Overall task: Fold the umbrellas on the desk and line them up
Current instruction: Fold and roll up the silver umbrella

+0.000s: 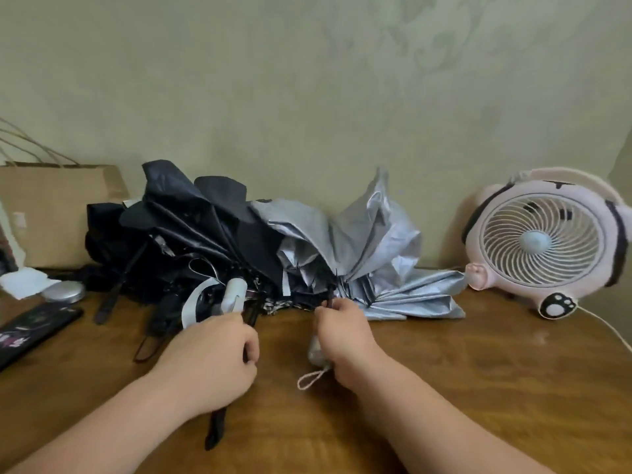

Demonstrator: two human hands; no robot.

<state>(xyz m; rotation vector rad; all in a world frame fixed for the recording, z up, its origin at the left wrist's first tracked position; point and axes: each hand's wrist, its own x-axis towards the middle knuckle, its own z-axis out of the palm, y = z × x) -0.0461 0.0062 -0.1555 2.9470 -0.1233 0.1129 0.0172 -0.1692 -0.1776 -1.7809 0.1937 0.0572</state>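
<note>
A heap of unfolded umbrellas lies against the wall on the wooden desk [478,371]: black umbrellas [191,227] on the left and a silver umbrella [372,241] on the right. My left hand [219,357] grips a black umbrella handle, whose strap [215,429] hangs out below the fist. A white handle [234,294] stands just above that hand. My right hand [345,333] holds the silver umbrella's grey handle [314,350], fingertips pinching at the ribs; its white loop cord [309,379] lies on the desk.
A pink and white desk fan [543,244] stands at the right with its cable [605,326] trailing across the desk. At the left are a brown paper bag [58,210], a round silver tin [65,290], white tissue [24,280] and a dark patterned case [30,331].
</note>
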